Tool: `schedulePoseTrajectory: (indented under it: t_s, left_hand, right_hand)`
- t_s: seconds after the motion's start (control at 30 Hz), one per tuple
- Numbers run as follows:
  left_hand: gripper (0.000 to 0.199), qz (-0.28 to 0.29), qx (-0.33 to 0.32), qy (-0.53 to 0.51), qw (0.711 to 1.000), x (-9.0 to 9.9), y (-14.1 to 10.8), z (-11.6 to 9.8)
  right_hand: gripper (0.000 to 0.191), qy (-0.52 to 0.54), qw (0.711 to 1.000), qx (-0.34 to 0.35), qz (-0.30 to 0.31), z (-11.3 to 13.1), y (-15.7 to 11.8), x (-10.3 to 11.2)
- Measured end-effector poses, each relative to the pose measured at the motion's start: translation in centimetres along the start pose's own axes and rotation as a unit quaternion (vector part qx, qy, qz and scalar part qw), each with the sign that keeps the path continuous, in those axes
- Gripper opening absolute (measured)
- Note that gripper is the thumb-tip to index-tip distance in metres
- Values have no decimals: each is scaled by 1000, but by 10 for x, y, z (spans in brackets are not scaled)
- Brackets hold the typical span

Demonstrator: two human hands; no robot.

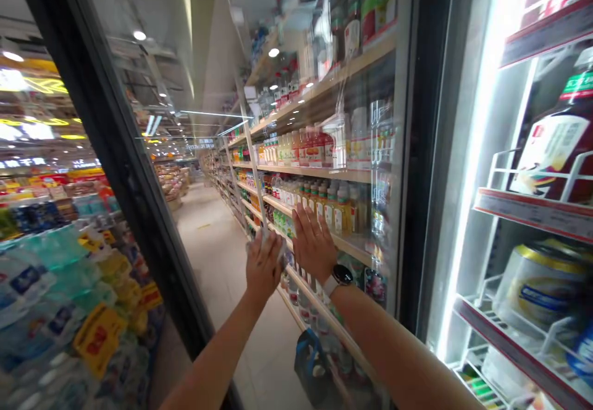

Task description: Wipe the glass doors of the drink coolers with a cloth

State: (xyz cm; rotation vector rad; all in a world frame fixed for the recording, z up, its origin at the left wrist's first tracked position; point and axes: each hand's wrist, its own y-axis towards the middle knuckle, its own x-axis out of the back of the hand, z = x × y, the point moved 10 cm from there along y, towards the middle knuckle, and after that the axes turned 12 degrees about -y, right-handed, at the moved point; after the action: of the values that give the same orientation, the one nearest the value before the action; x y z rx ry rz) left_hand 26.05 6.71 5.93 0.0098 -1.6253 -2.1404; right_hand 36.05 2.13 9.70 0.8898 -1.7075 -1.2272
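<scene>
A glass door with a dark frame (pixel 115 150) stands swung open in front of me. My left hand (pixel 263 265) is at the glass with its fingers bent over a pale, crumpled cloth (pixel 281 251); most of the cloth is hidden under the fingers. Beside it, my right hand (pixel 314 244) lies flat against the pane, fingers stretched out and holding nothing. A watch (pixel 341 274) with a dark round face and a light strap is on the right wrist.
Bottles (pixel 324 203) line wooden shelves, seen through or mirrored in the glass. At right, the lit cooler has wire-fronted shelves with a dark bottle (pixel 551 144) and cans (pixel 542 286). Packed drinks (pixel 46 299) are stacked at left. A dark blue bag (pixel 308 360) shows low in the glass.
</scene>
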Motion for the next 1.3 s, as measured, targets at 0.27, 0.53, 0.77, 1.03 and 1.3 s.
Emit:
schedulePoseTrajectory:
  t_s: [0.27, 0.53, 0.77, 1.03, 1.3]
  left_hand:
    - [53, 134, -75, 13, 988, -25, -98, -35]
    - [59, -8, 14, 23, 1000, 31, 53, 70]
    - [63, -17, 77, 25, 997, 31, -31, 63]
    - [71, 125, 120, 56, 983, 0, -173, 14]
    - [60, 8, 152, -3, 988, 50, 7, 114]
  right_hand:
    - [67, -8, 1000, 1, -13, 0, 0, 3]
    - [68, -21, 1000, -1, -10, 1, 0, 3]
    - [71, 7, 1000, 0, -8, 1, -2, 1]
    - [66, 1, 1000, 6, -10, 0, -1, 3]
    - [65, 2, 1000, 7, -16, 1, -1, 5]
